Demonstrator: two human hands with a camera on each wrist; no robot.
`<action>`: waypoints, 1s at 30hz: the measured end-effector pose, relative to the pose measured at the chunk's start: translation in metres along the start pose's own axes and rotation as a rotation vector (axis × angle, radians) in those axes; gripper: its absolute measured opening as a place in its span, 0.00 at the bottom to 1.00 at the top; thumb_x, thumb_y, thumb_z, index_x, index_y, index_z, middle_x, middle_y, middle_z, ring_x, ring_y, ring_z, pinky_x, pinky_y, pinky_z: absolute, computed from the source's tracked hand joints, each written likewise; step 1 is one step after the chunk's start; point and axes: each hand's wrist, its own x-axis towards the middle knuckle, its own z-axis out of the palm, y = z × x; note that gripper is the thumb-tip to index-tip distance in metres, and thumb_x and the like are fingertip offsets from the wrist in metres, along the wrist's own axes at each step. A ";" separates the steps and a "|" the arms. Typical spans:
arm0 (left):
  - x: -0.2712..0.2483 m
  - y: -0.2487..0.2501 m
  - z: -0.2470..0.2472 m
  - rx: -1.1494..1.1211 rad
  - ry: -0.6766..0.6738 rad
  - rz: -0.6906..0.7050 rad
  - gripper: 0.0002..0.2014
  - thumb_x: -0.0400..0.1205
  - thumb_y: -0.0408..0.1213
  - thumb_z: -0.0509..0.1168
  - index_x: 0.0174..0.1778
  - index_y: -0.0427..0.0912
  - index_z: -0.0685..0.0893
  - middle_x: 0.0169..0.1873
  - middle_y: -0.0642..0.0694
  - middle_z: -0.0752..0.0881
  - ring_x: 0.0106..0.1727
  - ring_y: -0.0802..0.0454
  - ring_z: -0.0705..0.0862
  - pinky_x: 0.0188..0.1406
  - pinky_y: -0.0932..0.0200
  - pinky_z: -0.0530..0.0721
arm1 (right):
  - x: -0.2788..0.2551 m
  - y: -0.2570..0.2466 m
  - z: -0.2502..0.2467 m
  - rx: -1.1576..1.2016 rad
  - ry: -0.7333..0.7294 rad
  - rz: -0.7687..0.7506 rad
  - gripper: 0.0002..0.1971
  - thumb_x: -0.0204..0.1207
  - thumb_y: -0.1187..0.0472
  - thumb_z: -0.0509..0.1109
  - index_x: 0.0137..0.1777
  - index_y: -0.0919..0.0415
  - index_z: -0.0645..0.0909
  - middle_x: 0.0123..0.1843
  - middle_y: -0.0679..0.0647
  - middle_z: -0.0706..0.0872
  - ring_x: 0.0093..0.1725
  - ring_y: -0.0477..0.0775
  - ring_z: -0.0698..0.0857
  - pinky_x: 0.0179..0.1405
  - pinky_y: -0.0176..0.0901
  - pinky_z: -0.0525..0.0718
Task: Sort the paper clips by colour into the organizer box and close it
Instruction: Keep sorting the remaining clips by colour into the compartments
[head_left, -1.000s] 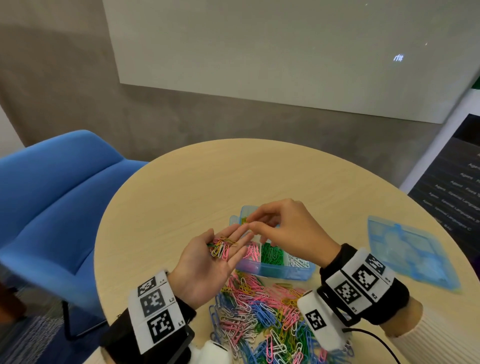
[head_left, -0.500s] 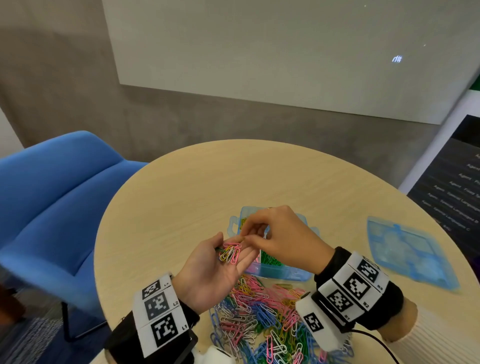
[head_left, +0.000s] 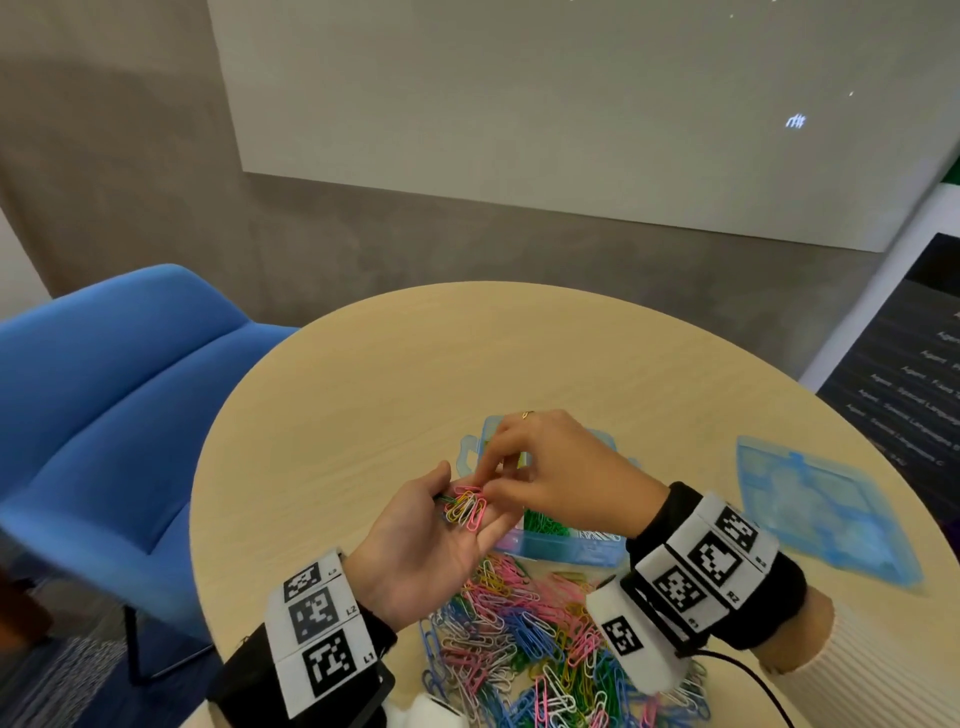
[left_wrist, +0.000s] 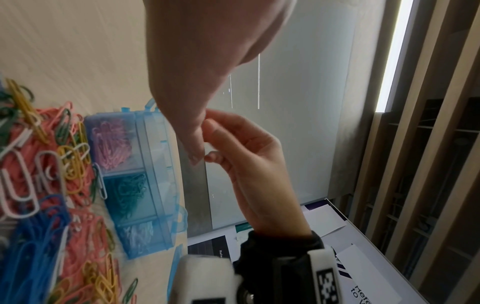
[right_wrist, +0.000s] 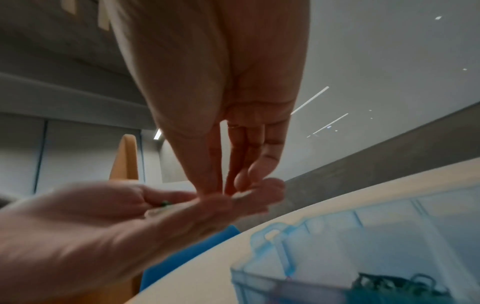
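My left hand (head_left: 426, 540) lies palm up at the left end of the blue organizer box (head_left: 561, 553), with a small bunch of pink, yellow and green clips (head_left: 465, 512) resting on its fingers. My right hand (head_left: 550, 478) reaches over the box, thumb and forefinger pinching a clip at the top of that bunch. The right wrist view shows the pinch from below, right hand (right_wrist: 221, 82) above left hand (right_wrist: 103, 216). The box (left_wrist: 145, 185) holds pink, green and white clips in separate compartments. A big mixed pile of clips (head_left: 519, 639) lies in front of the box.
The box's blue lid (head_left: 821, 509) lies flat on the round wooden table (head_left: 363, 395) to the right. A blue chair (head_left: 114, 395) stands at the table's left edge. A dark printed board (head_left: 909, 379) stands to the right.
My right hand has moved left, from the left hand's fingertips to the bunch on its fingers, and now pinches there. The left hand has risen slightly toward the box.
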 end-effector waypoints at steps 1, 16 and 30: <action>0.000 0.000 -0.001 -0.025 -0.020 -0.015 0.24 0.91 0.46 0.50 0.65 0.25 0.75 0.66 0.27 0.81 0.67 0.37 0.82 0.58 0.34 0.82 | -0.001 0.001 0.003 -0.016 -0.017 -0.007 0.03 0.75 0.60 0.76 0.47 0.55 0.90 0.42 0.46 0.83 0.40 0.42 0.81 0.42 0.32 0.76; 0.006 0.005 -0.005 -0.082 -0.050 -0.031 0.29 0.90 0.46 0.48 0.74 0.21 0.69 0.66 0.24 0.79 0.66 0.35 0.82 0.52 0.34 0.84 | -0.011 0.003 -0.001 0.134 0.012 -0.181 0.01 0.75 0.64 0.75 0.45 0.59 0.86 0.40 0.50 0.85 0.38 0.46 0.81 0.38 0.37 0.80; -0.004 -0.001 0.001 -0.048 0.117 -0.060 0.21 0.90 0.44 0.50 0.50 0.26 0.77 0.50 0.31 0.81 0.59 0.42 0.79 0.77 0.60 0.63 | -0.011 0.004 0.009 0.014 -0.185 -0.224 0.03 0.81 0.62 0.70 0.48 0.61 0.83 0.49 0.54 0.79 0.44 0.50 0.80 0.46 0.49 0.80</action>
